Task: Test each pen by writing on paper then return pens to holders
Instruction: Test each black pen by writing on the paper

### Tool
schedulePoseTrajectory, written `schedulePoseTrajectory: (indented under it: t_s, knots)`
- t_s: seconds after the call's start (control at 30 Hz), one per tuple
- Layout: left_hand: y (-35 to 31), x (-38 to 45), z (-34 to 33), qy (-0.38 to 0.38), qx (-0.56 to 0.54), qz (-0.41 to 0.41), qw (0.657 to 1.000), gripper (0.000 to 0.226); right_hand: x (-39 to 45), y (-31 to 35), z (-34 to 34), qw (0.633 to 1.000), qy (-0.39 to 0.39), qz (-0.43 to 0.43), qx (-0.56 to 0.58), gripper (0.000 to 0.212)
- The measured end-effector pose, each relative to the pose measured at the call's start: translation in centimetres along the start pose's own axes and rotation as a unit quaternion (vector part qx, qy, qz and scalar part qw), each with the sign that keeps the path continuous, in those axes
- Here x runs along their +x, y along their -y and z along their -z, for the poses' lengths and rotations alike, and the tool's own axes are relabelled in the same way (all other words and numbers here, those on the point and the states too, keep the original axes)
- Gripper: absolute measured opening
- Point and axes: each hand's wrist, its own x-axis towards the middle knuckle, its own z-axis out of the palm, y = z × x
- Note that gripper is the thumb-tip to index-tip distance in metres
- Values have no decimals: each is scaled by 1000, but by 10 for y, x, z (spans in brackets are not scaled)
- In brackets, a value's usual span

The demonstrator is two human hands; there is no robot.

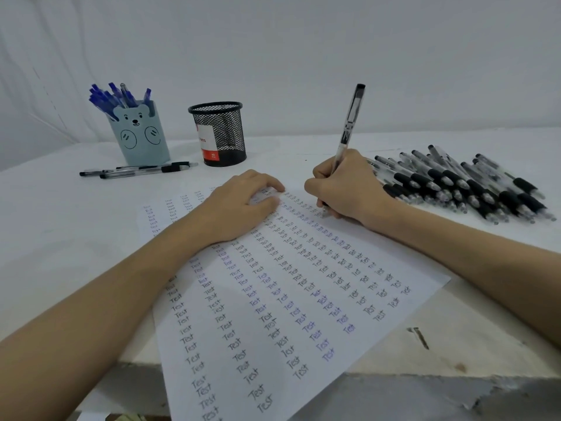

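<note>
My right hand (pixel 343 189), right of centre in the frame, grips a black pen (pixel 349 126) in a writing hold, its tip down on the sheet of paper (pixel 273 299) near the sheet's far edge. My left hand (pixel 243 202), at centre, lies flat with relaxed fingers on the paper, pinning it and grasping nothing.

I judge the job partly done. The paper, slanting from centre to the lower edge of the frame, is nearly filled with columns of the word "Test" in black and blue ink — many pens have already been tried. The bear holder (pixel 139 132) at upper left is packed with blue pens (pixel 115 97). The mesh holder (pixel 218 132) beside it shows no pens above its rim, only a red and white label inside. A large heap of black pens (pixel 461 183) lies at the right edge, and a few more loose pens (pixel 136 171) lie in front of the bear holder; so the black ones are not yet returned.

The paper is thin, smooth and white. The pens have clear plastic barrels with dark rubbery grips. The bear holder looks like matte pale-blue card, box-shaped; the mesh holder is round black wire. The table (pixel 60 238) is white, with its near edge chipped and rough.
</note>
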Motion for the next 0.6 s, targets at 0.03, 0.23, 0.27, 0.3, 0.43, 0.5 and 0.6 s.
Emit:
schedulePoseTrajectory:
  t_s: [0.03,0.23,0.27,0.3,0.43,0.5,0.6]
  knots:
    - [0,0,0,0,0,0,1000,27,0,0,0,1000,-1,-4,5,48]
    - [0,0,1,0,-3,3,1000,26,-1,2,0,1000,-17,1,-7,47]
    - [0,0,1,0,-1,2,1000,26,-2,3,1,1000,-14,0,-8,45]
    - [0,0,1,0,0,2,1000,26,-2,4,1,1000,-10,-3,-5,44]
    - [0,0,1,3,1,6,1000,26,-2,5,1,1000,-13,-17,3,45]
    - [0,0,1,3,1,5,1000,26,-2,5,1,1000,-19,-18,-1,44]
    - [0,0,0,1,-1,3,1000,26,-3,6,1,1000,-18,-21,-10,44]
